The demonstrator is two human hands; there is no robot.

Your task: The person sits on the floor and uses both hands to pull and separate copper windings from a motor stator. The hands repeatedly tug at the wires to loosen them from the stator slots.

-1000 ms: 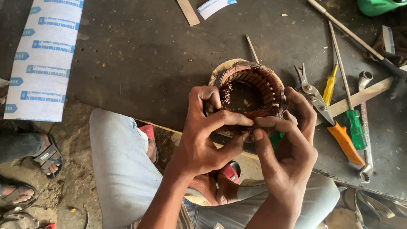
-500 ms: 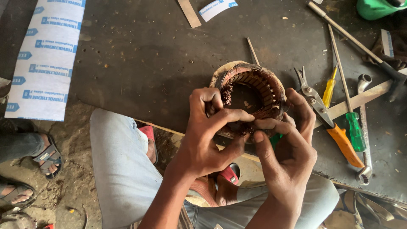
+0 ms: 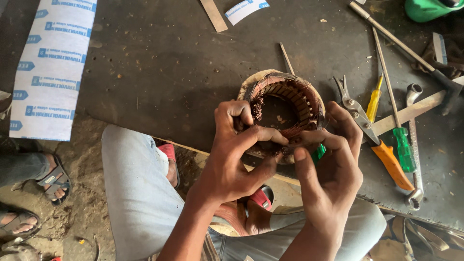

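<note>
Head view: both hands' fingers [image 3: 270, 135] curl around stator [image 3: 290, 104].

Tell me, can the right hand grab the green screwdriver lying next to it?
Probably yes, but not right away. The green screwdriver lies uncovered on the board beside the right hand, yet that hand is busy holding the round coil ring.

The near rim of the motor stator [image 3: 285, 108] is covered by the left hand [image 3: 237, 159] and right hand [image 3: 328, 169], so the spot being pinched can't be made out. A green handle [image 3: 317, 153] is mostly hidden behind the right fingers. The green container [image 3: 427, 8] is cut off by the top edge. The sandaled feet [image 3: 34, 193] are clipped at the left edge.
</note>
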